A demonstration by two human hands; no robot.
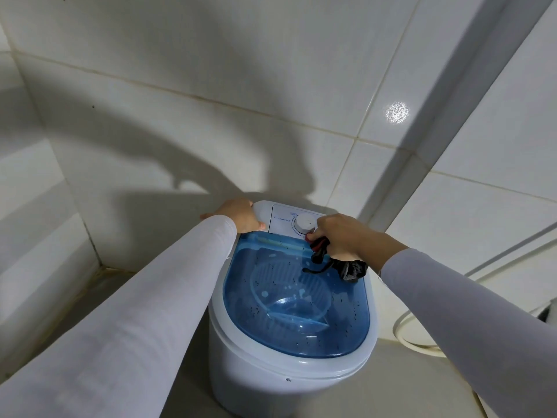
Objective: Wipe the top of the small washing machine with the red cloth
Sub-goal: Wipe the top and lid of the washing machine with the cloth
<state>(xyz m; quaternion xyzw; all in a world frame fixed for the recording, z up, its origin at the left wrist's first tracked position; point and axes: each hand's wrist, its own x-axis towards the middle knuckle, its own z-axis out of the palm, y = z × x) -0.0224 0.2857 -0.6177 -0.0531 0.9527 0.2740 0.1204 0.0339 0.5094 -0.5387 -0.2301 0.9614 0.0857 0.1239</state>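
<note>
A small white washing machine [256,357] stands on the floor in a tiled corner, with a see-through blue lid [301,312] and a white control panel with a round dial [305,223] at its far end. My left hand [241,215] grips the far left corner of the panel, thumb on top. My right hand [340,236] holds the bunched red and dark cloth [321,248] just below the dial, at the seam between panel and lid. A dark end of the cloth [352,270] hangs onto the lid's right edge.
White tiled walls close in behind and to the left of the machine. A wall edge or door frame [452,116] runs diagonally on the right. A pale hose [416,342] curves over the floor to the right of the machine.
</note>
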